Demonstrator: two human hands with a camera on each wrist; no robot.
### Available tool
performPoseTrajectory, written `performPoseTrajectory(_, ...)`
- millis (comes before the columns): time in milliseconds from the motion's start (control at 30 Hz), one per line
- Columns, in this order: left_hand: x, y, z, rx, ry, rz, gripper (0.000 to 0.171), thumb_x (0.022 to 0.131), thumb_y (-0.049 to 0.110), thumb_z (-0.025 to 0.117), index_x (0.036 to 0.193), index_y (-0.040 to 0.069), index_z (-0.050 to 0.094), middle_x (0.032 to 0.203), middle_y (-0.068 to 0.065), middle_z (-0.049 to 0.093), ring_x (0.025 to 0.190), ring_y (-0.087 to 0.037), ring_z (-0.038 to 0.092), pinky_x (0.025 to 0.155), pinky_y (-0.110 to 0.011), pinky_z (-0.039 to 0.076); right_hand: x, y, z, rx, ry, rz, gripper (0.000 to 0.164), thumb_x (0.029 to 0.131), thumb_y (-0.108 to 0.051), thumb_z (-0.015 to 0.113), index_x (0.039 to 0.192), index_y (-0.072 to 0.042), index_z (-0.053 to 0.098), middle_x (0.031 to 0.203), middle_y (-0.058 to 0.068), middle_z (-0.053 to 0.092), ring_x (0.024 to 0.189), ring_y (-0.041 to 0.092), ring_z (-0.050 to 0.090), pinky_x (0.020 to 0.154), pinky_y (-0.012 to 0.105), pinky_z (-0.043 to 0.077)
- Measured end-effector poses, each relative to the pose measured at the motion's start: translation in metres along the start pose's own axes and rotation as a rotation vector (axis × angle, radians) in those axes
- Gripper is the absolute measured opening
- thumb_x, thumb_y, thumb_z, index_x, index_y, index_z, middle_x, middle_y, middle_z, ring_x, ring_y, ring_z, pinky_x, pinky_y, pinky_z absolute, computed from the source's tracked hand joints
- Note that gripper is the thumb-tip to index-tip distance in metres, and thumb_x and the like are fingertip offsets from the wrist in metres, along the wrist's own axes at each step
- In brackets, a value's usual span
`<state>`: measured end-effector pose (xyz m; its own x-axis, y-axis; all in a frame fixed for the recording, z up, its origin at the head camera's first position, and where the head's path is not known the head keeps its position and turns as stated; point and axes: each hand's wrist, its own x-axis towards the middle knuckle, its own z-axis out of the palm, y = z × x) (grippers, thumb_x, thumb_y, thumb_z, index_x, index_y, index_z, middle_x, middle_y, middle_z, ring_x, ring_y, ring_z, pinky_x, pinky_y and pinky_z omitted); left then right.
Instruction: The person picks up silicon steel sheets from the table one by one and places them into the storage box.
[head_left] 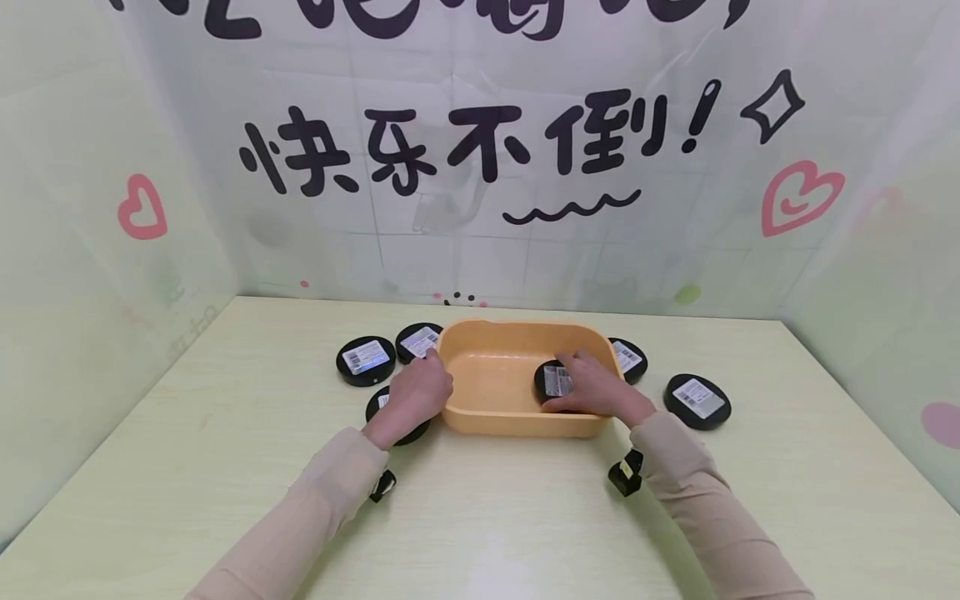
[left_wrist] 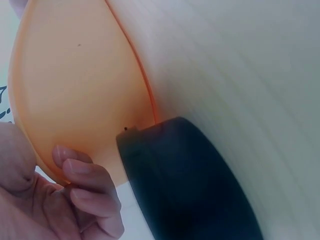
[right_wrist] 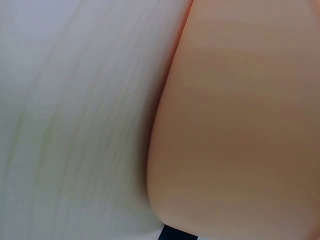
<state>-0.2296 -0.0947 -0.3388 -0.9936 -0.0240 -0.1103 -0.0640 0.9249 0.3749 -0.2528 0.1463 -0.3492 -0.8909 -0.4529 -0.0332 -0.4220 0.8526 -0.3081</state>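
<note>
Head view | left hand [head_left: 422, 387] pinches tray rim [head_left: 517, 414] | right hand [head_left: 592, 386] grips 1 disc [head_left: 554, 383], label [head_left: 558, 380] unreadable | wall [head_left: 450, 250]: 快乐不倒!

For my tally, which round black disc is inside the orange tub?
The round black disc in the right hand; it alone is inside the orange plastic tub. The other five discs lie on the pale table.

Beige sleeves [head_left: 712, 512] — black cameras [head_left: 626, 473], seemingly

We're seeing an orange basin [head_left: 517, 425], black discs [head_left: 698, 402] with white labels [head_left: 365, 357], pale wood-streaked table [head_left: 495, 517], beige sleeves [head_left: 307, 508], whitish backdrop [head_left: 450, 271], black lettering [head_left: 489, 150], pink hearts [head_left: 153, 208]
</note>
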Motion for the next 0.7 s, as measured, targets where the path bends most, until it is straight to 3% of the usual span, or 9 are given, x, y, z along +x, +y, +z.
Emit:
performPoseTrajectory(433,0.0003,-0.0006,0.0013,0.013,0.027,0.012,0.040,0.089,0.015,0.045,0.119,-0.012,0.041,0.072,-0.014,0.052,0.059,-0.022,0.053,0.048,-0.032,0.042,0.0017,0.0000,0.0024,0.010,-0.006,0.017,0.084,0.072,-0.041,0.070,0.131,0.007,0.033,0.118,0.027,0.044,0.102,0.031,0.047,0.090,0.042,0.038)
performPoseTrajectory(700,0.0001,-0.0007,0.0013,0.013,0.024,0.007,0.044,0.089,0.016,0.045,0.123,-0.012,0.038,0.072,-0.014,0.052,0.060,-0.022,0.053,0.048,-0.031,0.041,0.0015,0.0004,0.0047,-0.006,0.120,-0.074,0.067,0.081,-0.036,0.062,0.124,0.010,0.040,0.111,0.027,0.049,0.101,0.035,0.048,0.089,0.044,0.039)
